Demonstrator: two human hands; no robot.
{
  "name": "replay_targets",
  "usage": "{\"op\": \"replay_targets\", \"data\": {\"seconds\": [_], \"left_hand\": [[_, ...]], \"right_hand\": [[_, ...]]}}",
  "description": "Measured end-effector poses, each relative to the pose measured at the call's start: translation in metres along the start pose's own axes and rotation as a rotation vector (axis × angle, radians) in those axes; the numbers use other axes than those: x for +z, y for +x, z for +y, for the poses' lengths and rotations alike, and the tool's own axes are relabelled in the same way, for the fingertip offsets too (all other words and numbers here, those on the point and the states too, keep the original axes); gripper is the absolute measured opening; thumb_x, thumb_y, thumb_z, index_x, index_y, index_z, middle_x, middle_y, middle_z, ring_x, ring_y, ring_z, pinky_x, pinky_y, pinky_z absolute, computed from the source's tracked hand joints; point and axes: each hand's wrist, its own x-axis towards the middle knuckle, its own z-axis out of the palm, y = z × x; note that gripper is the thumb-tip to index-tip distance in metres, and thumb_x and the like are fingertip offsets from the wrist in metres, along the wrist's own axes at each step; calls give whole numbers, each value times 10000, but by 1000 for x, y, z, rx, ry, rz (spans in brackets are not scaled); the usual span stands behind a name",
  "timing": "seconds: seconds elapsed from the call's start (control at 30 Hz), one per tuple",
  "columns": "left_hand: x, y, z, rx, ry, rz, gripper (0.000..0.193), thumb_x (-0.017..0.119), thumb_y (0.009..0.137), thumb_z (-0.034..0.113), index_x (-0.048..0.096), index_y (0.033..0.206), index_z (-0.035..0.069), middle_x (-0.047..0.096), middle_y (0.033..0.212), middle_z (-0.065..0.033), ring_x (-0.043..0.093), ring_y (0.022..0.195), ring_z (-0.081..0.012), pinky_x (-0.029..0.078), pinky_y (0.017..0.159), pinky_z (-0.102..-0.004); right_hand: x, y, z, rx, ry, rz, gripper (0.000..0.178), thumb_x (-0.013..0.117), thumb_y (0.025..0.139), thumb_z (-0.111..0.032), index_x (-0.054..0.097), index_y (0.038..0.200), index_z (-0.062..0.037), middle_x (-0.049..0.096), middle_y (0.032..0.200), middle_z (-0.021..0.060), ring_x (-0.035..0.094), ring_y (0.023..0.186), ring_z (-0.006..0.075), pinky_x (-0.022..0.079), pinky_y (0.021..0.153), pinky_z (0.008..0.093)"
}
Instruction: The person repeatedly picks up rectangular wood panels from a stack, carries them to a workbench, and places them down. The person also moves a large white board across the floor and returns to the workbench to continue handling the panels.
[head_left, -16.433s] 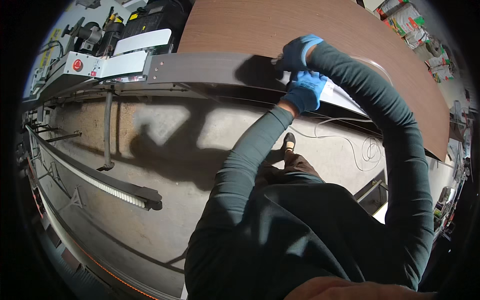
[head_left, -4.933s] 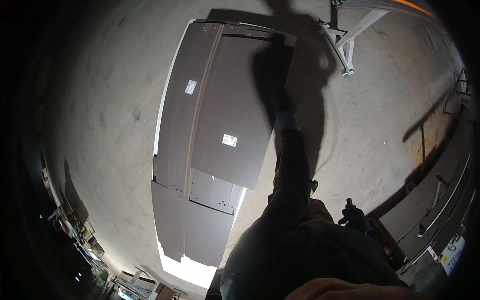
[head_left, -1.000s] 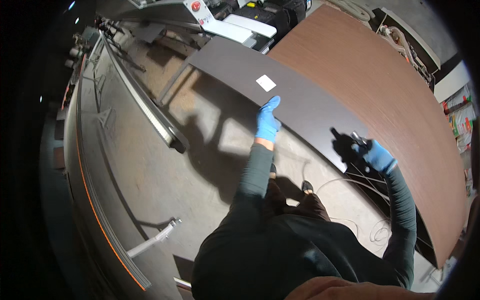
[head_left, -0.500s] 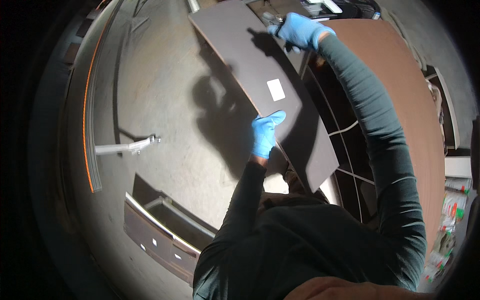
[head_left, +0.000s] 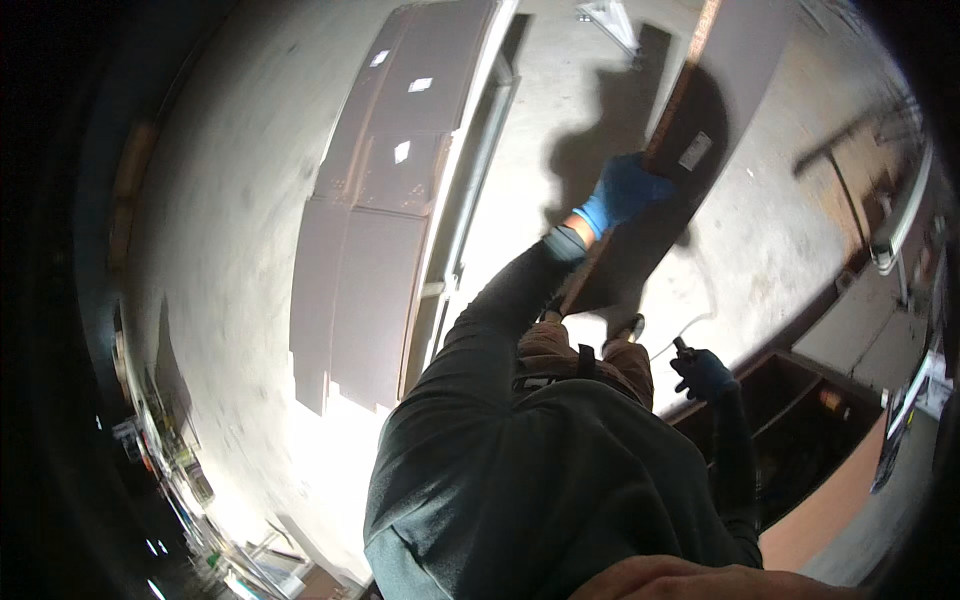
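Observation:
My left hand (head_left: 625, 195), in a blue glove, grips the edge of a long dark grey-brown board (head_left: 745, 65). The board slants from the top of the view down toward my feet, with its bare chipboard edge on the left. A small pale label (head_left: 695, 150) sits on its face just beyond my fingers. Lower right, my gloved right hand (head_left: 706, 374) is closed round a small dark tool (head_left: 684, 347) with a cylindrical end. A thin light hose (head_left: 700, 318) runs close to that tool; whether they join I cannot tell. Shadow hides much of the board's lower half.
Several dark panels with pale labels lie on the floor to the left (head_left: 375, 270), beside a long metal rail (head_left: 475, 190). At lower right stands an open dark cabinet body (head_left: 785, 405) with a reddish-brown side (head_left: 835, 485). Clutter lines the lower left.
I have turned away from the brown-topped furniture, carrying the board in my left hand. My right hand has come down from the board's far end to my right side, still holding the tool.

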Motion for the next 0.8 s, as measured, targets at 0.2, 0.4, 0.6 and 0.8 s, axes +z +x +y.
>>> {"op": "replay_targets", "data": {"seconds": [0.2,0.4,0.6,0.8], "left_hand": [[-110,-88,-16,-290,-619,451,111,722,892,-21,772,988,-43,776,960,-113,737,844,-175,599,808,-296],[-244,-182,-95,-344,-900,1101,193,653,908,-7,750,1062,-72,763,1044,-154,727,962,-241,573,921,-333],[-322,-322,-240,-347,-1188,1646,236,742,868,16,742,1094,-53,743,1084,-130,700,981,-241,572,918,-359],[-445,-429,-366,-166,-1229,1887,325,724,916,107,681,1210,-25,715,1189,-129,686,1081,-269,565,977,-386]], "right_hand": [[-26,1,-62,-125,168,-58,146,585,1009,-268,560,974,-128,702,773,109,519,442,121,368,365,268],[-24,33,-176,-23,58,-138,220,466,1049,-304,521,877,-179,605,687,41,407,381,89,281,332,265],[60,57,-244,90,-201,-49,212,441,1042,-296,497,879,-173,640,717,95,441,392,127,287,345,286],[203,114,-370,190,-267,-67,206,499,1042,-280,506,877,-157,608,685,80,448,407,114,306,355,265]]}}
